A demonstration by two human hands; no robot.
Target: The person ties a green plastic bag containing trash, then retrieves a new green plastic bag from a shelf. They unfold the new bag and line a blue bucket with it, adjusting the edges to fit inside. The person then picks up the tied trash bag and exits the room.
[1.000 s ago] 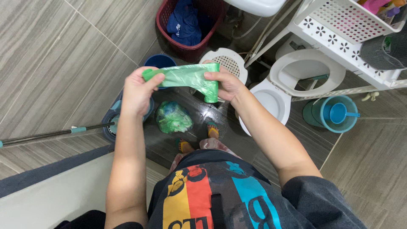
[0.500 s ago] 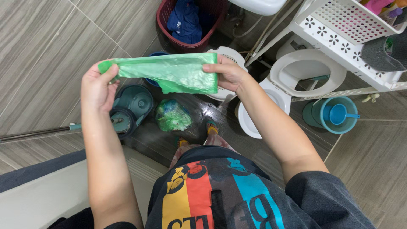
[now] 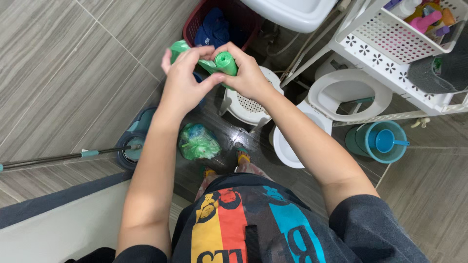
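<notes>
I see the thin green plastic bag roll [image 3: 220,64] held up above the white perforated plastic stool [image 3: 253,103], my right hand [image 3: 246,73] gripping the rolled end, my left hand [image 3: 184,80] pinching the loose film. I'd judge a firm roll grip and a light pull on a single layer best.

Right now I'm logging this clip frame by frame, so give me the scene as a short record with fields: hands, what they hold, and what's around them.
left hand: pinching the loose end of the green plastic bag
right hand: gripping the green bag roll
hands: close together, touching, raised in front of the body
floor below hands: knotted green bag, filled
left side: mop bucket with mop handle
behind hands: white stool, red laundry basket
right side: toilet, teal pail with scoop, white shelf rack
</notes>
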